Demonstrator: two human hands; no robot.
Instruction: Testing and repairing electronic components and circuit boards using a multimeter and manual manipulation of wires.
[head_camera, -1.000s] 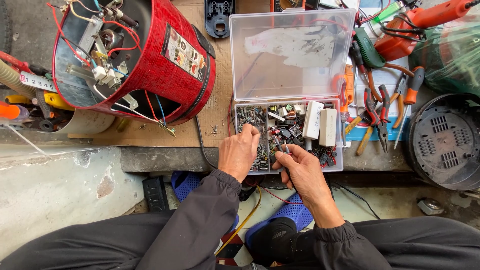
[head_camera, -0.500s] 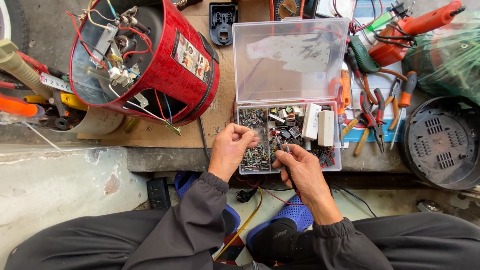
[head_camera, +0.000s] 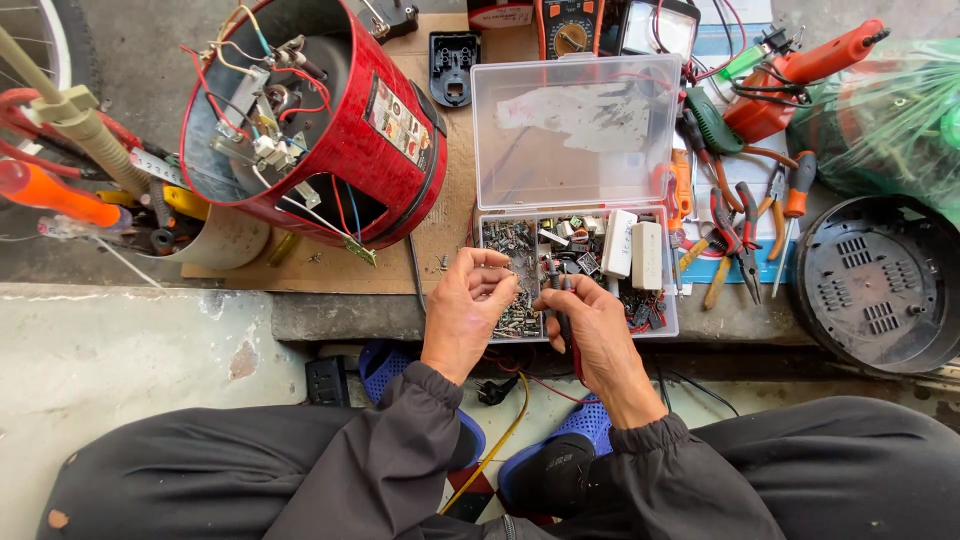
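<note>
both hands sit low centre of the frame over the front edge of a clear parts box (head_camera: 575, 260). left hand (head_camera: 468, 310) has fingers curled, thumb and fingertips pinched together over the left compartment; something tiny may be between them, can't tell what. right hand (head_camera: 598, 335) is closed around two thin probes (head_camera: 560, 300), one red, one black, tips pointing up into the box's middle compartment. red lead runs down under the wrist.

box lid stands open toward the top of the frame. box holds small dark components on the left and two white blocks (head_camera: 633, 252) on the right, touching each other.

upper left: red drum housing (head_camera: 330, 130) lying tilted, wires and a switch showing inside. right of the box: pliers (head_camera: 735, 235) and a screwdriver (head_camera: 790, 215) with orange handles. far right: round black vented cover (head_camera: 880, 285). top right: orange tool (head_camera: 800, 70) beside a green bag (head_camera: 890, 120). top centre: a meter (head_camera: 568, 25). blue shoes (head_camera: 440, 420) at the bottom, between dark trouser legs.
</note>
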